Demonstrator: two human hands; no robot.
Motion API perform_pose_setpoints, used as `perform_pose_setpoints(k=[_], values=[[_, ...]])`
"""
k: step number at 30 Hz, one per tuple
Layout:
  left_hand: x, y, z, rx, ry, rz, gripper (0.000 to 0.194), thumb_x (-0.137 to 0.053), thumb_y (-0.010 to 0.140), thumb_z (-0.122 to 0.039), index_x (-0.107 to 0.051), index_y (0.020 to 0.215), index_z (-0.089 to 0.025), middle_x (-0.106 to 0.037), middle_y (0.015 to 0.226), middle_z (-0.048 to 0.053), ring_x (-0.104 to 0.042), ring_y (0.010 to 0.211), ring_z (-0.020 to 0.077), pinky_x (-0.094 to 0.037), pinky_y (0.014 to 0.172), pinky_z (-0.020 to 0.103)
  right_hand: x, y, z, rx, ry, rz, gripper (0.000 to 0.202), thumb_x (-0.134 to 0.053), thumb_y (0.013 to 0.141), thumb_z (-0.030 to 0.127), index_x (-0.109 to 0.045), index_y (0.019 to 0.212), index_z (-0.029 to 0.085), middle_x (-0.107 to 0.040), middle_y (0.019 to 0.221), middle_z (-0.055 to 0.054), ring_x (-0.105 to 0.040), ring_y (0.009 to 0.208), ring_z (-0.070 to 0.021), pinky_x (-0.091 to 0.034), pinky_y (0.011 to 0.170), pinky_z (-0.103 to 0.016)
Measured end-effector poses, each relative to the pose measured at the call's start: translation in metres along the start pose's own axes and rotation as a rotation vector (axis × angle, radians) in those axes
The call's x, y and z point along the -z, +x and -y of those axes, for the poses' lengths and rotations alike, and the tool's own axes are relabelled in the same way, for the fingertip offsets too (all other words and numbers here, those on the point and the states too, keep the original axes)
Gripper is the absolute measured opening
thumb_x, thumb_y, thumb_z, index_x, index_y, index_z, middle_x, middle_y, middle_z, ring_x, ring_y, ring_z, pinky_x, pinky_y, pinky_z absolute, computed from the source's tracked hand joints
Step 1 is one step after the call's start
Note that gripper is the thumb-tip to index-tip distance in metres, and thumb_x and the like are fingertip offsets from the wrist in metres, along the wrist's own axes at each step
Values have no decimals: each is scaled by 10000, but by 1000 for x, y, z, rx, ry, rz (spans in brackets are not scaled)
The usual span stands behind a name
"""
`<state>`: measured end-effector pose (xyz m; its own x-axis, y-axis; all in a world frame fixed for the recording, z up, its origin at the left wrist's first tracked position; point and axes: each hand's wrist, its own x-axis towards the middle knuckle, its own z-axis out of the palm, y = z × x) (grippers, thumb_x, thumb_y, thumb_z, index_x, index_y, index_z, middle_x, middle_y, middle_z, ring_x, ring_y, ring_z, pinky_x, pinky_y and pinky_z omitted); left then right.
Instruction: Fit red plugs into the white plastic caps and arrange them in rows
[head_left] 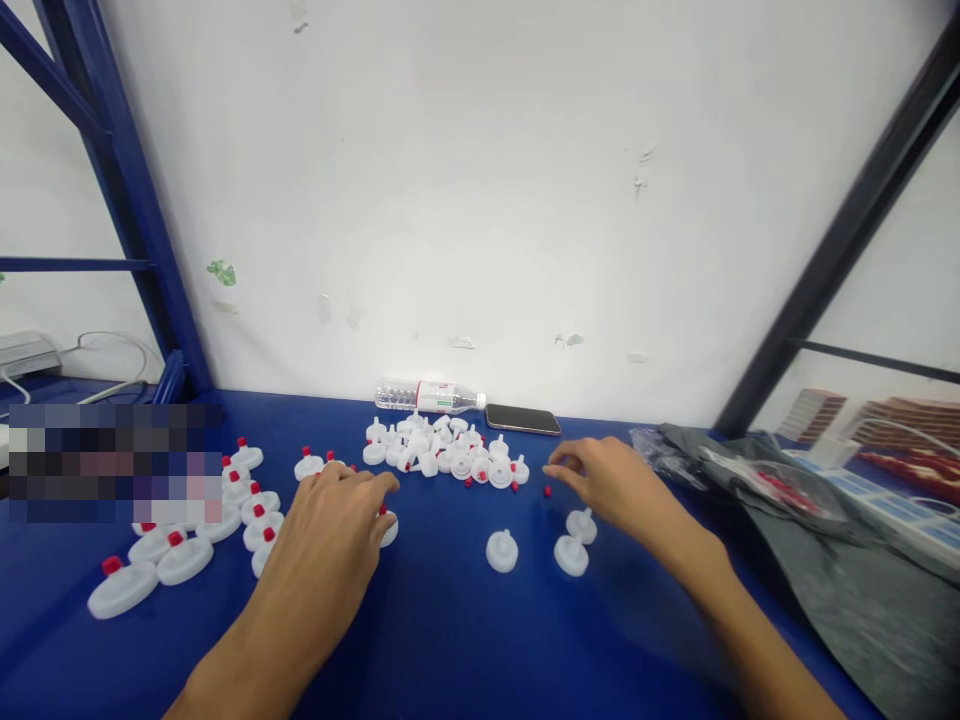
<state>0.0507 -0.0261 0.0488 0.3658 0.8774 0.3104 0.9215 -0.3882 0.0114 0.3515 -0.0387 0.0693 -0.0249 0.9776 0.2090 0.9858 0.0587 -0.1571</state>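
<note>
On the left, my left hand [341, 520] curls over a white round disc-shaped piece with a red cap [388, 528], thumb and forefinger around its red tip; the hand hides part of it. Toward the right, my right hand [604, 478] has its thumb and forefinger brought together just above a small loose red cap [547, 491]. Whatever may be between those fingertips is too small to tell. Below that hand stand two uncapped white pieces [571, 556], touching each other. Another uncapped white piece [502, 551] stands alone, left of them.
A pile of white pieces [427, 445] with scattered red caps lies at the back. Behind it are a clear plastic bottle [431, 396] and a phone [523, 419]. Several red-capped pieces [185, 558] stand at left. Grey plastic bags [825, 570] cover the right edge.
</note>
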Motion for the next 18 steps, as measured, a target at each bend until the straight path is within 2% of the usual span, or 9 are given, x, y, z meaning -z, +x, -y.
perform_pose_setpoints(k=[4, 6, 8, 11, 13, 15, 18], values=[[-7, -7, -18, -63, -118, -219, 247, -561, 943, -229, -750, 1095, -185, -730, 1157, 136, -610, 1108, 363, -494, 958, 536, -14, 4, -8, -25, -54, 99, 107, -687, 894, 269, -779, 899, 215, -779, 828, -76, -710, 752, -230, -387, 604, -282], [-13, -15, -34, -148, -261, -229, 297, -525, 974, -260, -702, 1204, -197, -701, 1214, 127, -613, 1143, 320, -504, 1007, 515, -20, 5, -6, -22, -56, 97, 96, -682, 878, 195, -778, 886, 205, -774, 831, -80, -711, 770, -228, -387, 610, -274], [-19, -24, -50, -269, -382, -135, 365, -518, 973, -256, -621, 1324, -251, -638, 1337, 115, -598, 1217, 289, -539, 1005, 470, -24, 5, -2, -7, -49, 90, 130, -654, 880, 141, -772, 873, 194, -771, 830, -83, -713, 792, -232, -387, 621, -273], [-27, -33, -66, -429, -372, 21, 440, -532, 940, -207, -578, 1374, -270, -499, 1518, 141, -481, 1384, 338, -507, 1058, 522, -24, 5, 3, 28, -9, 76, 149, -627, 889, 121, -755, 860, 190, -769, 815, -78, -712, 770, -228, -390, 619, -273], [-28, -34, -70, -448, -306, 113, 474, -515, 940, -191, -555, 1410, -242, -474, 1540, 174, -444, 1413, 376, -479, 1072, 578, -21, 5, 6, 46, 30, 66, 140, -620, 901, 139, -747, 887, 197, -774, 824, -63, -717, 754, -213, -413, 626, -265], [-27, -31, -69, -427, -262, 192, 497, -490, 954, -186, -524, 1448, -231, -528, 1495, 177, -472, 1393, 380, -475, 1070, 592, -16, 4, 11, 78, 110, 56, 142, -612, 919, 177, -750, 916, 210, -786, 867, -43, -728, 788, -200, -459, 670, -255], [-24, -24, -65, -381, -209, 236, 498, -449, 974, -176, -513, 1465, -231, -602, 1423, 157, -494, 1371, 386, -477, 1065, 593, -7, -1, 21, 159, 345, 28, 160, -617, 927, 240, -776, 937, 225, -798, 946, -25, -736, 886, -202, -514, 770, -260]])
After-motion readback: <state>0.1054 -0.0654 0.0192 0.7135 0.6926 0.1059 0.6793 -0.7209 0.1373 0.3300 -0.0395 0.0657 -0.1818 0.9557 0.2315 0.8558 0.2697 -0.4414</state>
